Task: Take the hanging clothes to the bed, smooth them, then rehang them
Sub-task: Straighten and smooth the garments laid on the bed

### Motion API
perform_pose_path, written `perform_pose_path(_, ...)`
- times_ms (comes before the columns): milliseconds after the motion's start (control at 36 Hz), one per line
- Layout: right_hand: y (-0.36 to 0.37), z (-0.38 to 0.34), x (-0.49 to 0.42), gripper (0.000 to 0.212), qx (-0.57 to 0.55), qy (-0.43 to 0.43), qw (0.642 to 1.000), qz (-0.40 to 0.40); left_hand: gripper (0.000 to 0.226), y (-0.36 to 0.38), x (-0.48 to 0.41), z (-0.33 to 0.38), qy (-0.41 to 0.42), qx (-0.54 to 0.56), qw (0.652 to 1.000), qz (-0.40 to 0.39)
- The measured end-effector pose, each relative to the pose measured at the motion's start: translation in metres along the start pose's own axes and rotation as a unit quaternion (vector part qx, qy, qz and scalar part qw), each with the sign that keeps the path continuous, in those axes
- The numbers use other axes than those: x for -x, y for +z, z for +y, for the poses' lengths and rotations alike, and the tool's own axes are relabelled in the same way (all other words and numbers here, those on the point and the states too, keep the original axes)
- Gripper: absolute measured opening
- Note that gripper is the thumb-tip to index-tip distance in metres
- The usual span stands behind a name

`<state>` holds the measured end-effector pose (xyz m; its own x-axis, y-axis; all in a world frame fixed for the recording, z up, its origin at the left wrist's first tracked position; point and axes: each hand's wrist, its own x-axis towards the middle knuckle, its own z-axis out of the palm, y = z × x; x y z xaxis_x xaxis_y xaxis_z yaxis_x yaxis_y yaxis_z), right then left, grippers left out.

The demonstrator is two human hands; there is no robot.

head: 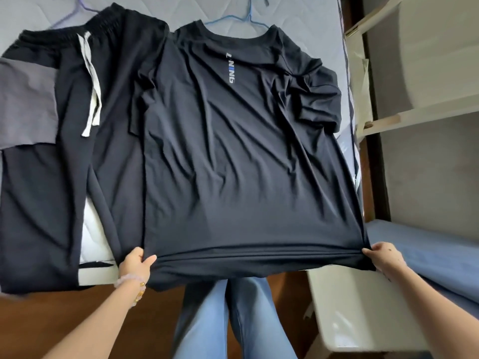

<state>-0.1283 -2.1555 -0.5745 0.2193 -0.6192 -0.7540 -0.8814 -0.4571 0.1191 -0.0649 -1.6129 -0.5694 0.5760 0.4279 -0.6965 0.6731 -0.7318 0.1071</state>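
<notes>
A black T-shirt with small vertical lettering lies spread on the bed, still on a blue hanger whose hook pokes out of the collar. Its right sleeve is bunched and wrinkled. My left hand pinches the hem's left corner and my right hand pinches the hem's right corner, so the hem is stretched taut past the bed's near edge. To the left lie black drawstring trousers with a white cord, on a purple hanger.
A grey-and-black garment lies at the far left of the bed. A white wooden frame and wall stand on the right, with a blue mattress and white ledge below. My blue-jeaned legs stand on brown floor.
</notes>
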Motion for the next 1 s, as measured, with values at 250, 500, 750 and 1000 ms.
perform_pose_path(250,-0.039,-0.063,0.023,0.008,0.041,-0.061,0.996,0.051,0.022,-0.043,-0.042,0.024,0.000,0.005,0.987,-0.162)
perform_pose_path(500,-0.073,-0.204,0.022,0.044,-0.062,-0.222,0.967,0.113,0.056,-0.099,-0.099,0.164,0.001,0.294,0.941,-0.167)
perform_pose_path(750,-0.088,-0.290,-0.001,0.063,-0.040,-0.237,0.962,0.128,0.080,-0.127,-0.157,0.237,-0.052,0.332,0.934,-0.122)
perform_pose_path(1000,-0.096,-0.323,-0.023,0.067,-0.195,-0.184,0.951,0.153,0.063,-0.141,-0.175,0.266,-0.062,0.529,0.835,-0.136)
